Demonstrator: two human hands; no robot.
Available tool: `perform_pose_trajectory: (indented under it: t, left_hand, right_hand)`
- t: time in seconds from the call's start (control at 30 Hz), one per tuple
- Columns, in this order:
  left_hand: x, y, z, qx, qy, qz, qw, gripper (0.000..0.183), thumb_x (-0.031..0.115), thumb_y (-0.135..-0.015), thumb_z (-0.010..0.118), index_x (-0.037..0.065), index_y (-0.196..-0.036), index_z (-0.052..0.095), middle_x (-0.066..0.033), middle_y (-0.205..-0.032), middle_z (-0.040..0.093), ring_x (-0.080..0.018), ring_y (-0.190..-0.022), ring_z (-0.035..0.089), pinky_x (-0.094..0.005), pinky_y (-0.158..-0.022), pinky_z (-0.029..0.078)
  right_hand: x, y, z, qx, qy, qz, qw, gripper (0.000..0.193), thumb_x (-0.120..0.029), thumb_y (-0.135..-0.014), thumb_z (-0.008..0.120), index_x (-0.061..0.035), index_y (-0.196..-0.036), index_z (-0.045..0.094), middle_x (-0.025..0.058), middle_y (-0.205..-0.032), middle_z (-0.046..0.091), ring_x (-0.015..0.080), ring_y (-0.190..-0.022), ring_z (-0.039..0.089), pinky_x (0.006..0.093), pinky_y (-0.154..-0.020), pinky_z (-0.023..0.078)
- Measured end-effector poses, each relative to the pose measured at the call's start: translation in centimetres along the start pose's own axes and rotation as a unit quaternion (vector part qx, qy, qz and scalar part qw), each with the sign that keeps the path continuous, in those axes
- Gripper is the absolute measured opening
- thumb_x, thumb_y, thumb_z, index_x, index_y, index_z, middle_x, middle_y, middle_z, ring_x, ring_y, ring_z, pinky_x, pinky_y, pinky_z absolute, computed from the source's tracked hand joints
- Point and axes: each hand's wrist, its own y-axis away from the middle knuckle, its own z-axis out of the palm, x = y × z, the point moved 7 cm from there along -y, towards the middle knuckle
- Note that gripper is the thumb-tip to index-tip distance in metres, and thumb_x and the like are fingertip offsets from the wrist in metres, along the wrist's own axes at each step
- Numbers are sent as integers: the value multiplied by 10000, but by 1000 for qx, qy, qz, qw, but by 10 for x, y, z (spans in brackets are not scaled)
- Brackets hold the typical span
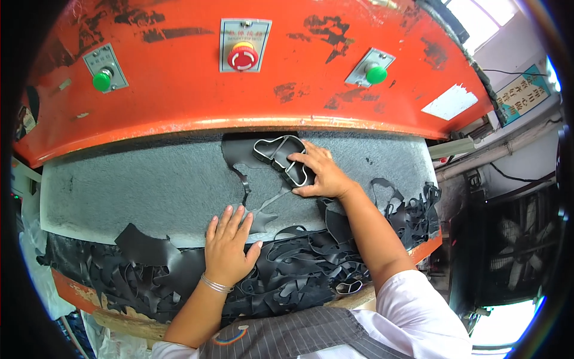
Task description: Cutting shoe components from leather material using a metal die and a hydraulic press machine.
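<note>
My right hand (pixel 326 173) has its fingers and thumb around the near right part of a metal cutting die (pixel 278 164), an open outline of curved steel strip with crossbars. The die rests partly on a black leather-like sheet (pixel 237 153) at the far side of the grey cutting board (pixel 131 182). Thin offcut strips (pixel 246 186) trail from that sheet toward me. Palm down, my left hand (pixel 230 251) lies with fingers stretched out at the board's near edge, beside a pointed scrap (pixel 263 221). It holds nothing.
A heap of black offcuts (pixel 287 269) lies along the near edge, with a second small die (pixel 348 287) in it. Beyond the board stands an orange press head (pixel 179 107) with a red stop button (pixel 243 58) and two green buttons (pixel 376 74). A fan (pixel 517 254) is at right.
</note>
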Motion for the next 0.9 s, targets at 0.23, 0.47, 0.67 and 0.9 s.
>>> perform_pose_trajectory:
  t: [0.23, 0.47, 0.67, 0.9]
  left_hand:
    - [-52, -9, -114, 211, 189, -116, 952, 305, 202, -880, 655, 12, -1118, 658, -158, -1085, 659, -282, -1050, 621, -382, -941, 467]
    - [-36, 4, -275, 547, -67, 73, 831, 256, 124, -972, 522, -27, -768, 551, -106, -746, 533, -256, -734, 519, -390, -688, 422]
    - [-4, 43, -266, 376, 71, 25, 923, 294, 128, -943, 552, 0, -698, 455, -139, -677, 477, -305, -624, 471, -417, -594, 382]
    - [72, 208, -66, -46, 151, 2, 987, 168, 273, -835, 700, 112, -860, 745, -78, -804, 668, -265, -781, 652, -389, -715, 532]
  right_hand:
    - [-42, 45, -93, 274, -111, 136, 946, 817, -328, -723, 844, -40, -1374, 444, 156, -1121, 590, 260, -1052, 556, 364, -898, 458]
    - [-85, 53, -180, 485, -114, 142, 855, 279, -118, -892, 688, -10, -1067, 500, 39, -831, 592, 105, -732, 552, 256, -683, 474]
    - [-109, 113, -143, 470, -239, 84, 846, 189, -135, -897, 676, -25, -992, 557, 65, -825, 608, 124, -761, 573, 284, -687, 488]
    - [-279, 220, 46, -126, -108, -44, 985, 582, -419, -783, 763, 4, -1154, 616, 198, -1040, 635, 358, -964, 625, 404, -843, 512]
